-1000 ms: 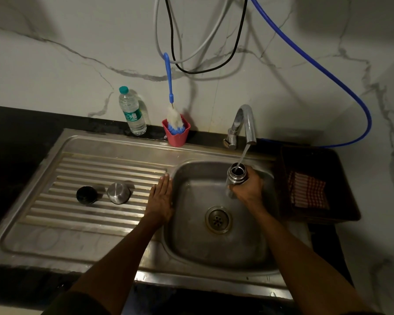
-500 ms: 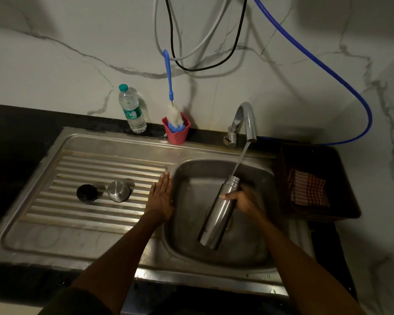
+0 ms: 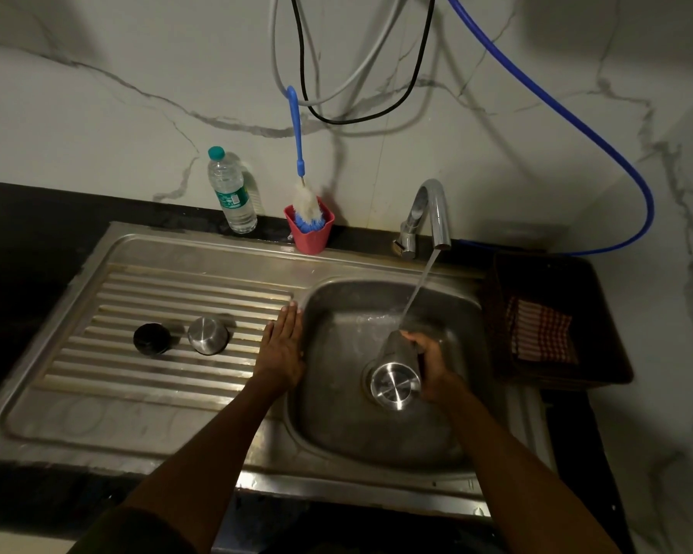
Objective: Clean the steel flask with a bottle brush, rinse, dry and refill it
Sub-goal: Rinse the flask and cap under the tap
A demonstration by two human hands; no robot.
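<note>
Right hand (image 3: 433, 363) wrapped round inverted steel flask (image 3: 397, 373) over basin drain, likely emptying rinse water; left hand (image 3: 283, 349) flat, bracing on sink (image 3: 201, 433) basin's left rim.

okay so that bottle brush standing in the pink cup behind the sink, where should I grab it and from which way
Grip the blue handle of the bottle brush, coming from the front or side. It stands nearly upright, leaning against the wall, with its bristle head down in the pink cup, so only the thin handle is free. Then lift straight up.
</note>
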